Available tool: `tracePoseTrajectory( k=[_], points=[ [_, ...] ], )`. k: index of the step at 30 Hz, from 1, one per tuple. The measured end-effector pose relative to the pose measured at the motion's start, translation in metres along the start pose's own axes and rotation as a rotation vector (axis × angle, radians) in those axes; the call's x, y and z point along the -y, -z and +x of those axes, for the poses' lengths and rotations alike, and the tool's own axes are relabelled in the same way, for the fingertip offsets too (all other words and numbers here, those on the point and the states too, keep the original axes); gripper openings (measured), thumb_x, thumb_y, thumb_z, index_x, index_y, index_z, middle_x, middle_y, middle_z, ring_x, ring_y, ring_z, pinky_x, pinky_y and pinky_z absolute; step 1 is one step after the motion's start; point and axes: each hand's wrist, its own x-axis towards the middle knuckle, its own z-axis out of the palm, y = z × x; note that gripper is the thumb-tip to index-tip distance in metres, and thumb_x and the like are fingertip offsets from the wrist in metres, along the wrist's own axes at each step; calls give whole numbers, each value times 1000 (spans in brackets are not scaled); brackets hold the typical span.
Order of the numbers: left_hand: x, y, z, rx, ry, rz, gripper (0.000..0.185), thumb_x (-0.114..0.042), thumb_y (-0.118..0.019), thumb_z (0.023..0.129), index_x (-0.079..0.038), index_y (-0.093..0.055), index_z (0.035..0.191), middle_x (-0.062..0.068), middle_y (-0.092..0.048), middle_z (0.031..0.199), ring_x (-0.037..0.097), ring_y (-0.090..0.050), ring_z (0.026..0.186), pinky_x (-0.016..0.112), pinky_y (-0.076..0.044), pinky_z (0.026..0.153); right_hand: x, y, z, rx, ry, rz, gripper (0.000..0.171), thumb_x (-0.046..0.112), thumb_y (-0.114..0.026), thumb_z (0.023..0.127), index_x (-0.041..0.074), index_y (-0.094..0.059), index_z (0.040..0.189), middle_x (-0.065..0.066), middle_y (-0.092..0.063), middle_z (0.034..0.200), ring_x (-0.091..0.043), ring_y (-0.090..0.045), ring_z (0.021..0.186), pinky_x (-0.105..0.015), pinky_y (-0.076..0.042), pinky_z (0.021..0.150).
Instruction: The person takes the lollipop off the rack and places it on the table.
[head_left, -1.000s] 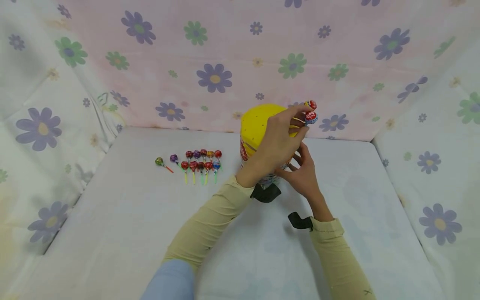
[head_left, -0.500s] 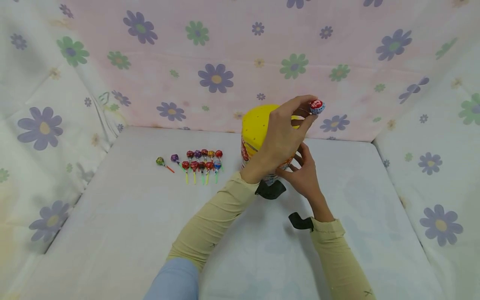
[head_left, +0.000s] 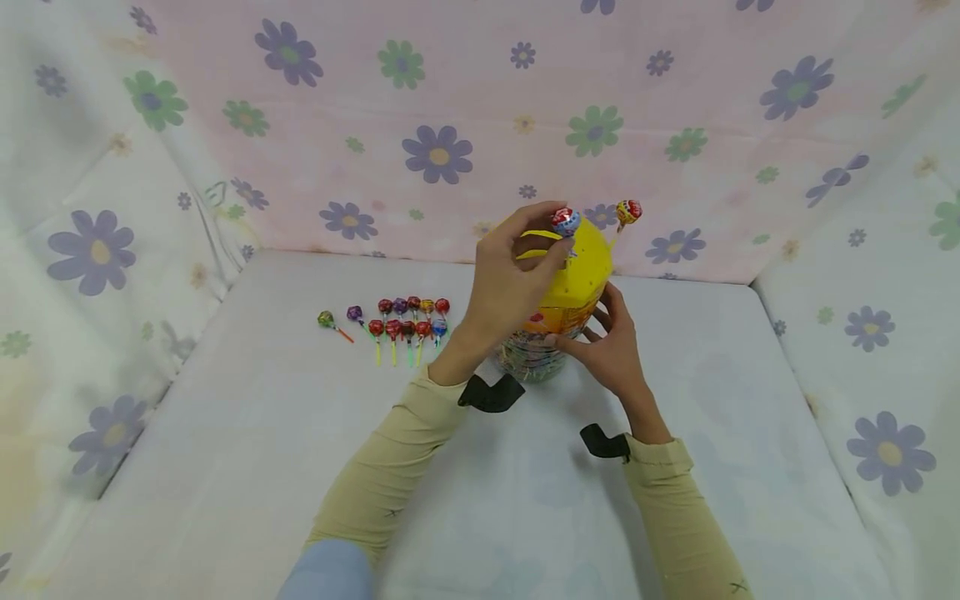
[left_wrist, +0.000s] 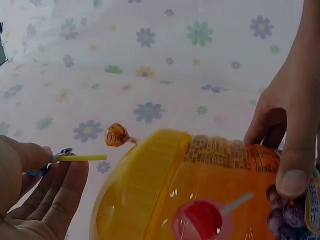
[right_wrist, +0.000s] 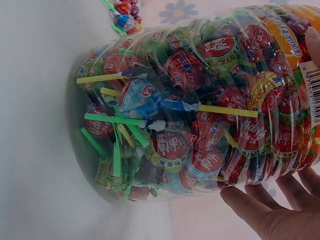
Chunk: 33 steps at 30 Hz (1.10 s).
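A clear jar point(right_wrist: 195, 120) packed with wrapped lollipops stands on the table under a domed yellow lid point(head_left: 588, 271). Small marks dot the lid. One red-and-yellow lollipop point(head_left: 628, 212) sticks out of its right side, also visible as an orange-looking lollipop point(left_wrist: 116, 135) in the left wrist view. Above the lid, my left hand point(head_left: 510, 275) pinches a blue-and-red lollipop point(head_left: 566, 222) between thumb and fingers. Its yellow stick point(left_wrist: 82, 157) points toward the lid, clear of it. My right hand point(head_left: 611, 354) grips the jar's right side, thumb in front.
Left of the jar, several lollipops point(head_left: 408, 329) lie in two rows on the white tabletop point(head_left: 247, 433). A purple lollipop point(head_left: 356, 314) and a green one point(head_left: 326, 319) lie farther left. Flowered cloth point(head_left: 360, 125) hangs behind and at both sides.
My left hand has moved left from the lid's right side, carrying the blue-and-red lollipop. The red-and-yellow lollipop it covered half a second ago now shows in the lid. My right hand stays on the jar.
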Motion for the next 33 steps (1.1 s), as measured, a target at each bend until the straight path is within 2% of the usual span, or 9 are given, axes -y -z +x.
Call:
tracePoseTrajectory(
  k=[10,15,18,22,27,30,33],
  points=[
    [6,45,-14,-116,0,71,39,7,-66,93,8,-60,132,24,-65,120,33,-71,98,33,-62,84,2,0,0,7,9,19,93,10,-85,82,17,-31,157,-8,-40,156,-36,-45,141,-60,-45,109],
    [14,74,-27,-170,34,104,41,7,-68,91,9,-60,131,24,-65,118,17,-72,92,27,-62,80,0,0,0,12,12,30,93,9,-85,83,19,-30,158,-7,-40,156,-35,-45,141,-60,-44,110],
    [24,94,-38,-199,65,110,41,8,-68,91,10,-60,131,25,-65,116,7,-71,88,24,-62,78,1,0,0,16,7,39,95,8,-85,83,19,-29,159,-6,-39,158,-35,-44,142,-59,-44,110],
    [47,120,-57,-249,143,128,40,8,-68,91,9,-61,130,25,-65,112,5,-71,85,20,-61,73,2,0,0,17,10,48,95,8,-85,82,18,-29,159,-7,-40,157,-35,-44,141,-59,-44,110],
    [82,151,-89,-316,320,203,39,1,-69,93,6,-62,132,27,-65,108,2,-69,78,14,-56,66,2,0,0,12,1,43,91,12,-84,84,18,-31,158,-6,-41,156,-34,-45,141,-58,-44,111],
    [97,167,-107,-347,424,244,41,-1,-69,94,5,-61,134,32,-65,108,0,-68,75,14,-57,67,2,0,-1,15,-9,38,92,13,-84,84,19,-30,158,-6,-41,156,-33,-45,141,-58,-44,111],
    [107,182,-122,-371,494,256,44,-1,-69,94,6,-59,136,36,-66,111,-1,-70,76,16,-59,69,1,-1,-1,16,-11,40,92,12,-84,84,19,-30,158,-6,-40,156,-34,-45,141,-58,-44,111]
  ],
)
